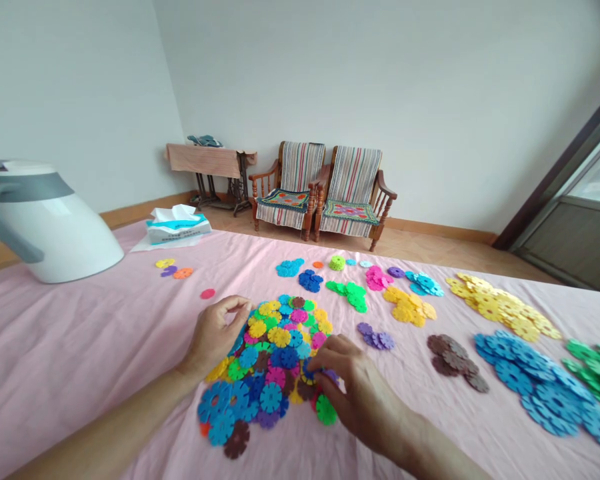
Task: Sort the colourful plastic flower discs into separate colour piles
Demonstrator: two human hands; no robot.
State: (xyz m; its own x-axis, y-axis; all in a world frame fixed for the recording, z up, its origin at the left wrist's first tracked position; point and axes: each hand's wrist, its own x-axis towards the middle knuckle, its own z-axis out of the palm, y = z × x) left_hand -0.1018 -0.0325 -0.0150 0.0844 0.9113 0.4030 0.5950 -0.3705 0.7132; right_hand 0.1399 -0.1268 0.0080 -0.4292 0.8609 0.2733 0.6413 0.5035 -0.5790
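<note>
A mixed pile of colourful notched plastic discs (280,338) lies on the pink cloth in front of me. At the pile's upper left edge is my left hand (219,333), its thumb and fingers bent together; whatever may be between the fingertips is too small to make out. My right hand (353,377) is at the pile's right side, fingers pinched low over the discs, beside a green disc (326,409). A dark blue or purple disc shows at its fingertips. A brown disc (237,440) lies at the pile's near edge.
Single-colour groups lie to the right: yellow (500,303), blue (545,383), green (595,370), brown (453,360), purple (377,337) and orange-yellow (409,307). A white jug (75,230) and a tissue pack (177,229) stand at the left. Two chairs (353,180) are beyond the table.
</note>
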